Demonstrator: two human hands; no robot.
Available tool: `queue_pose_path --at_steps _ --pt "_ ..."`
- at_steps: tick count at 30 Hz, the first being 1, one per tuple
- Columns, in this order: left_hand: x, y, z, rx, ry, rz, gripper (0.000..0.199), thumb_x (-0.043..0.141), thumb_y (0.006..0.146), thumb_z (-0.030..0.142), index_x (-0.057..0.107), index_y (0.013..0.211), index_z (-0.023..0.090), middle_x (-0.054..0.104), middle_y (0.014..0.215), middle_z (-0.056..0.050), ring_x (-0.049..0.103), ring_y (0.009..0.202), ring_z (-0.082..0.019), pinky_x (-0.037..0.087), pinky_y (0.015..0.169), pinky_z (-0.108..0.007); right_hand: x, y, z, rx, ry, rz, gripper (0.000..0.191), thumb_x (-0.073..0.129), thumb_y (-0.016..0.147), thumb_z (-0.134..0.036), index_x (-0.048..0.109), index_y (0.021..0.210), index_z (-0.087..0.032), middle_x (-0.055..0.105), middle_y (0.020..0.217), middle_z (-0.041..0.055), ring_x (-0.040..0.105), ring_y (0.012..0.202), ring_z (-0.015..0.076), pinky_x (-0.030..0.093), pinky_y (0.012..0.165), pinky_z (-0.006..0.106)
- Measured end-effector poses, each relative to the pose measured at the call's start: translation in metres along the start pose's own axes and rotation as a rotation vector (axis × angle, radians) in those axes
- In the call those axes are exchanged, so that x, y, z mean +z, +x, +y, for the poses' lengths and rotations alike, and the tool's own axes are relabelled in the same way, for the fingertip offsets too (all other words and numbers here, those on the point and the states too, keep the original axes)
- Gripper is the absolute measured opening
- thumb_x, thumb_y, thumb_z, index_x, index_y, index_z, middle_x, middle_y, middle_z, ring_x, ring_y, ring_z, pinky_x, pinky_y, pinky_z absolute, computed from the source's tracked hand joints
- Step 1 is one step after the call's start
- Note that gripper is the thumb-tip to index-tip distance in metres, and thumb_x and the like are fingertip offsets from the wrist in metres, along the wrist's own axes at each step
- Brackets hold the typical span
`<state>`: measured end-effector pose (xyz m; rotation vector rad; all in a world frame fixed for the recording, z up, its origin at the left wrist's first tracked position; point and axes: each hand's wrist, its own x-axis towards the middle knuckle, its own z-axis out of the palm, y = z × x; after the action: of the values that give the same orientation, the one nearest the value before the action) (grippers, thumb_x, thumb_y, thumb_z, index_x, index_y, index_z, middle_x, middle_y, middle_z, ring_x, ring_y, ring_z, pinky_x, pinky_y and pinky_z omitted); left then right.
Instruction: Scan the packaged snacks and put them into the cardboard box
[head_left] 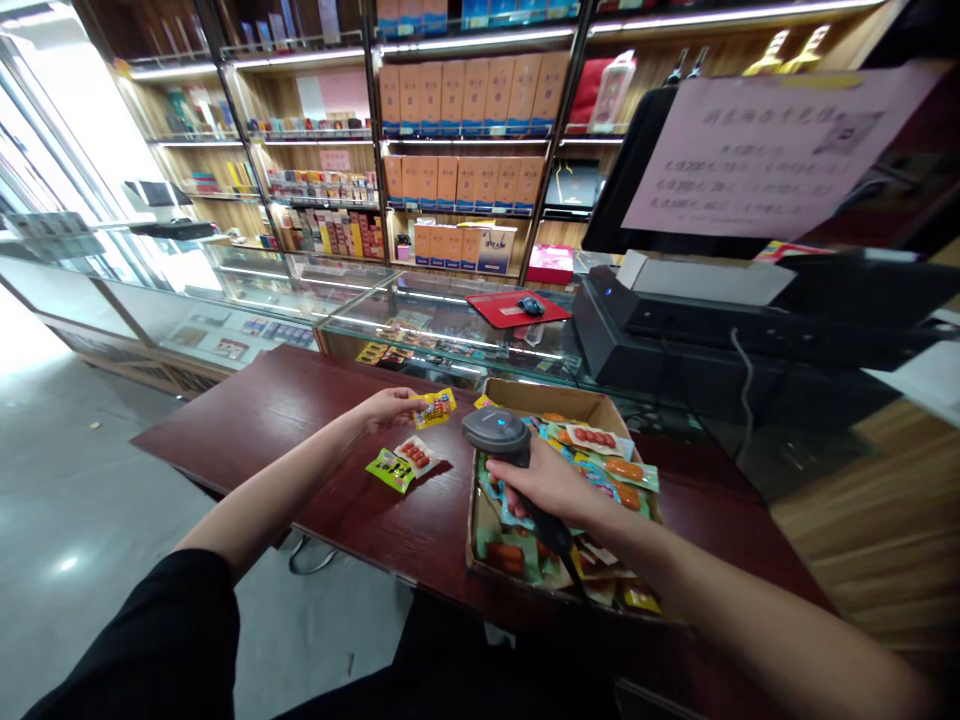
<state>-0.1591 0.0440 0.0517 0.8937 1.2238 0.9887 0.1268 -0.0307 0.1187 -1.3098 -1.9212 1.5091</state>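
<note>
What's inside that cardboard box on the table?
Packaged snacks in the open brown cardboard box: reddish and orange pieces in small plastic packets. The right hand and dark handheld scanner hide some; lower layers are covered.

The bare left forearm (281, 488) extends forward from a black fabric sleeve (176, 625), left of the black-clothed lap (442, 640). The bare left hand (390, 408), forward of the lap, is closed in a fingertip pinch. The bare right forearm (720, 580) angles inward from the lap's right; the bare right hand (536, 480) is curled in a grip.
</note>
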Motion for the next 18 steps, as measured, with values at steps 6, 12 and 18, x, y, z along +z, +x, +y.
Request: queue_pose_path --at_steps 6,12,18 --pt "0.014 0.003 0.009 -0.024 -0.015 -0.02 0.035 0.085 0.059 0.017 0.052 0.068 0.013 0.068 0.071 -0.006 0.068 0.064 -0.014 0.056 0.06 -0.024 0.005 -0.001 0.003 -0.037 -0.02 -0.023 0.02 0.061 0.08 -0.034 0.052 0.069 -0.02 0.057 0.047 -0.0027 0.053 0.038 0.0112 0.043 0.04 0.022" --pt "0.02 0.001 0.019 -0.056 -0.023 -0.041 0.023 0.08 0.067 0.016 0.057 0.07 0.011 0.07 0.075 -0.01 0.068 0.066 -0.016 0.057 0.062 -0.026 0.004 -0.005 0.002 -0.02 -0.044 -0.018 0.021 0.062 0.08 -0.034 0.052 0.069 -0.019 0.056 0.046 -0.0026 0.053 0.038 0.0111 0.043 0.041 0.022" --pt "0.023 -0.001 0.02 -0.053 -0.062 -0.036 0.017 0.077 0.069 0.014 0.061 0.074 0.01 0.071 0.079 -0.012 0.07 0.078 -0.022 0.057 0.072 -0.032 0.002 -0.01 -0.005 -0.015 -0.006 -0.011 0.018 0.063 0.078 -0.033 0.052 0.072 -0.02 0.056 0.046 -0.0031 0.052 0.037 0.0116 0.043 0.04 0.023"
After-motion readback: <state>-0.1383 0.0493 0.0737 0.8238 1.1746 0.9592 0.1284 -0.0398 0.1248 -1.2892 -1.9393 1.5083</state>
